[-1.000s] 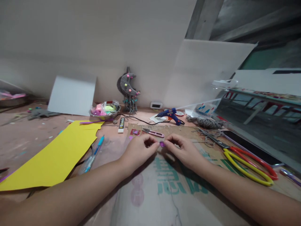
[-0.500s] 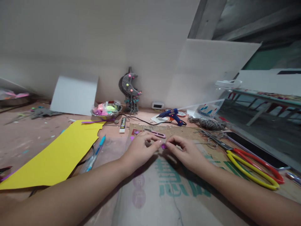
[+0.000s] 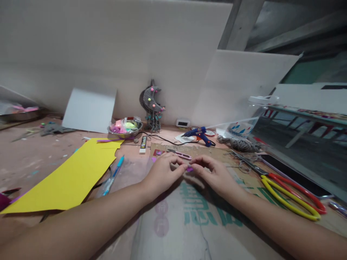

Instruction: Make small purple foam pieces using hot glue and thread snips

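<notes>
Purple scrap (image 3: 190,169): between the fingertips of the left hand (image 3: 166,171) and right hand (image 3: 217,175), over the printed cardboard (image 3: 176,216); mostly covered, so we cannot make out its shape.
Left pinch: thumb and forefinger nearly together at the scrap's left side.
Right pinch: thumb and forefinger likewise drawn close, at its right side.
Magenta object (image 3: 3,201): cut off at our left edge, beside the yellow card (image 3: 67,180); we cannot identify it.

Pinkish bench (image 3: 48,157), surface stained. On it: printed cardboard (image 3: 179,224) at middle, yellow sheet (image 3: 72,177) at left, pen (image 3: 116,170) between them; bowl (image 3: 130,135), small box (image 3: 143,143), glue gun (image 3: 200,133) behind.
</notes>
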`<state>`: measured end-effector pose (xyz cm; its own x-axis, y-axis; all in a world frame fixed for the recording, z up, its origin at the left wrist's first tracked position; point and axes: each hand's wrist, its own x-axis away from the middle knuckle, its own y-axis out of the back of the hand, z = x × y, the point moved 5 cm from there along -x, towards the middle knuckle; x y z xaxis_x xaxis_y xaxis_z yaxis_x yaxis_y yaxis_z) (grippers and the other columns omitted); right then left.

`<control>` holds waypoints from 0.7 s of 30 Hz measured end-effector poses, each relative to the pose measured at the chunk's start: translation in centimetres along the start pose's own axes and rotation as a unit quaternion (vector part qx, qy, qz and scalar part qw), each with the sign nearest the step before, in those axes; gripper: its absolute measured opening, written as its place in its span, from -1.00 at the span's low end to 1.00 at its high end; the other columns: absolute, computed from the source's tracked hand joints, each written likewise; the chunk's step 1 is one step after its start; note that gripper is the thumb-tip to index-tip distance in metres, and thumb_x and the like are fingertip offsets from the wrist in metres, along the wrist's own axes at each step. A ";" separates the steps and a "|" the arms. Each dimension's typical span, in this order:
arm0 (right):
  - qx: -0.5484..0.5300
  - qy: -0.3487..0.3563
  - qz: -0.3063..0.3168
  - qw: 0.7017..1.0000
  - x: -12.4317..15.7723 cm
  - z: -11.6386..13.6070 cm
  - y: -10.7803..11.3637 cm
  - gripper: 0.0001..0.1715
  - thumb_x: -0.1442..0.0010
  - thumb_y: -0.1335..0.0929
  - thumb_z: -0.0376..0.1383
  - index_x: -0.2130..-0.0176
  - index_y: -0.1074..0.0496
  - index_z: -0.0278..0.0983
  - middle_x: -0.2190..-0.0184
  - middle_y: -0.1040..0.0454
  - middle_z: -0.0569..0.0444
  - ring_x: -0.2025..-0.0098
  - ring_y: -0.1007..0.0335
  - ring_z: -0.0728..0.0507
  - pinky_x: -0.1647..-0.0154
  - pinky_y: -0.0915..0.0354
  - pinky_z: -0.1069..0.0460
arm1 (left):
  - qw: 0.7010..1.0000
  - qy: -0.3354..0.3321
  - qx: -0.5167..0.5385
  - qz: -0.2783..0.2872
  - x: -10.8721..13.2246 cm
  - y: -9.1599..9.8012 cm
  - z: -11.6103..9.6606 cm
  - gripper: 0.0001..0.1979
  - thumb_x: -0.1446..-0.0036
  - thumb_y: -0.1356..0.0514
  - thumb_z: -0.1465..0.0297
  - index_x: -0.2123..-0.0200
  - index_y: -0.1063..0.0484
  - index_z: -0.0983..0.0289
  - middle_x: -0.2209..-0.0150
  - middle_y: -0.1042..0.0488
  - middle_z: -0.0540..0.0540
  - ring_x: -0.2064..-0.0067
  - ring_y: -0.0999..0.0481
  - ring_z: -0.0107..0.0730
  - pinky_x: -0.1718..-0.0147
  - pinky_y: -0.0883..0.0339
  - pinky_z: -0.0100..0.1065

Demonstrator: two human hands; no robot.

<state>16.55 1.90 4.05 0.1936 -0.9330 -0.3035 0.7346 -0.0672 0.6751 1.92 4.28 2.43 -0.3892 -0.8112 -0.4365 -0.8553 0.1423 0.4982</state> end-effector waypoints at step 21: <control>-0.084 -0.013 0.011 0.996 0.1 -0.4 -0.7 -0.73 -0.19 -0.24 -0.12 0.29 -0.34 -0.26 0.44 -0.39 0.09 0.40 -0.32 -0.06 0.36 -0.26 0.06 | 1.000 0.013 0.016 0.011 0.0 -0.1 0.1 -0.87 -0.05 -0.15 0.36 0.44 -0.48 0.25 0.36 -0.51 0.03 0.22 -0.43 -0.33 0.19 -0.25 -0.34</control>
<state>16.27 2.00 3.31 0.1961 -0.9423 -0.2714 0.8289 0.0114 0.5593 1.95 4.33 2.35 -0.3996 -0.8222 -0.4054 -0.8574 0.1788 0.4825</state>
